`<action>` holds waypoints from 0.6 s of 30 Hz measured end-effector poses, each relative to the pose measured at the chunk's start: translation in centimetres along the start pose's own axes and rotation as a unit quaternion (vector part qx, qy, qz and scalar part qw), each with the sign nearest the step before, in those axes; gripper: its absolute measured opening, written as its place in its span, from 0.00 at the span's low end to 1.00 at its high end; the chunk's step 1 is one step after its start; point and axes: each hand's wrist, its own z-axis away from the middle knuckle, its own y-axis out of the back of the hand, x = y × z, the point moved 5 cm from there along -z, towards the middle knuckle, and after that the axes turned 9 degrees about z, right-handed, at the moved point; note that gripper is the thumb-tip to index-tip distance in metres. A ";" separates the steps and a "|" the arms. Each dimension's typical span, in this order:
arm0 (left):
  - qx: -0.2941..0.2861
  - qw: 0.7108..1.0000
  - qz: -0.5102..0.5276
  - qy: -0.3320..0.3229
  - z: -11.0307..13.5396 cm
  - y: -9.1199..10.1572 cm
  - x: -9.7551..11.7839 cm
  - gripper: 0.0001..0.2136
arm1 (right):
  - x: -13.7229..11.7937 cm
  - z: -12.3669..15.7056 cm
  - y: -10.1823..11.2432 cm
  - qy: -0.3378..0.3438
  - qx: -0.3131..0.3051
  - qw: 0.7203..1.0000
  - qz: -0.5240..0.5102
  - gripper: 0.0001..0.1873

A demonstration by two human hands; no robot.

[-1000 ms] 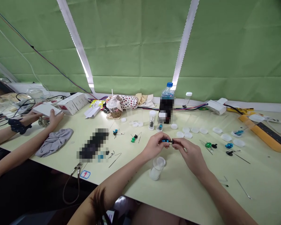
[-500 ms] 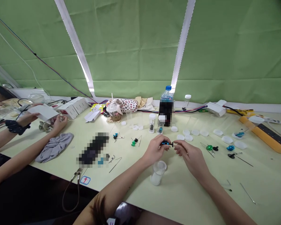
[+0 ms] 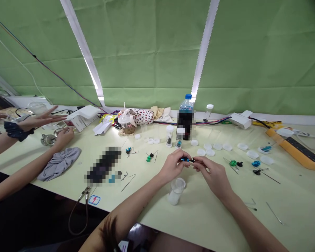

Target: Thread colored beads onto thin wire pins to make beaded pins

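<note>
Centrally, one small blue-and-black part (image 3: pixel 187 160), held over the pale green table (image 3: pixel 199 220) and pinched in a narrow grip between the fingertips of the left hand (image 3: pixel 173 166) and right hand (image 3: pixel 210 171). Nearest, one clear plastic vial (image 3: pixel 175 192), upright, just below the hands. Beyond: white plastic caps (image 3: pixel 210 152), scattered in a loose row. To the right, one green-and-black part (image 3: pixel 235 163) beside a thin wire. Far left, a co-worker's hands, one splayed open (image 3: pixel 39 120), the other (image 3: pixel 64 136) beside a metal fitting (image 3: pixel 47 140); a gray cloth (image 3: pixel 59 163) lies just below.
</note>
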 end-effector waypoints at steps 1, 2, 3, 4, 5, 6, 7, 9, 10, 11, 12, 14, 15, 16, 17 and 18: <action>-0.001 1.000 -0.007 -0.003 0.0 0.0 0.0 0.07 | 0.1 0.0 -0.1 -0.009 -0.009 1.000 -0.004 0.12; -0.003 1.000 -0.014 -0.006 0.0 0.0 0.0 0.07 | 0.2 0.0 -0.1 -0.014 -0.016 1.000 -0.006 0.12; -0.005 1.000 -0.021 -0.009 0.0 0.0 0.0 0.07 | 0.3 0.0 -0.2 -0.018 -0.023 1.000 -0.006 0.13; -0.007 1.000 -0.028 -0.012 0.0 0.0 0.0 0.07 | 0.4 0.0 -0.3 -0.021 -0.029 0.999 -0.005 0.13; -0.009 0.999 -0.032 -0.015 0.0 -0.1 0.0 0.08 | 0.5 0.0 -0.4 -0.023 -0.035 0.999 -0.003 0.14; -0.009 0.999 -0.036 -0.018 0.0 -0.1 0.0 0.08 | 0.6 -0.1 -0.5 -0.025 -0.041 0.999 0.000 0.14; -0.009 0.999 -0.039 -0.019 0.0 -0.2 0.0 0.08 | 0.6 -0.1 -0.6 -0.027 -0.045 0.999 0.003 0.14; -0.005 0.999 -0.043 -0.017 -0.1 -0.2 0.0 0.09 | 0.6 -0.1 -0.7 -0.031 -0.044 0.999 0.005 0.13; -0.002 0.999 -0.045 -0.016 -0.1 -0.2 0.0 0.09 | 0.6 -0.2 -0.7 -0.030 -0.036 0.999 0.004 0.13; 0.003 0.999 -0.046 -0.014 -0.1 -0.1 0.0 0.10 | 0.4 -0.2 -0.6 -0.025 -0.026 0.999 0.001 0.13; 0.008 0.999 -0.044 -0.012 -0.1 -0.1 -0.1 0.10 | 0.2 -0.2 -0.5 -0.017 -0.016 1.000 -0.001 0.13; 0.016 0.999 -0.036 -0.005 -0.2 0.0 -0.2 0.11 | -0.2 -0.2 -0.3 0.009 0.003 1.000 0.001 0.13; 0.018 0.999 -0.031 -0.001 -0.2 0.1 -0.3 0.11 | -0.4 -0.2 -0.2 0.023 0.010 1.000 0.006 0.12; 0.018 0.999 -0.027 0.002 -0.2 0.1 -0.4 0.11 | -0.6 -0.2 -0.1 0.034 0.016 0.999 0.012 0.11; 0.017 1.000 -0.025 0.004 -0.2 0.1 -0.4 0.10 | -0.7 -0.2 0.0 0.042 0.023 0.999 0.016 0.10; 0.016 1.000 -0.023 0.004 -0.2 0.0 -0.4 0.09 | -0.8 -0.2 0.1 0.046 0.028 0.998 0.018 0.10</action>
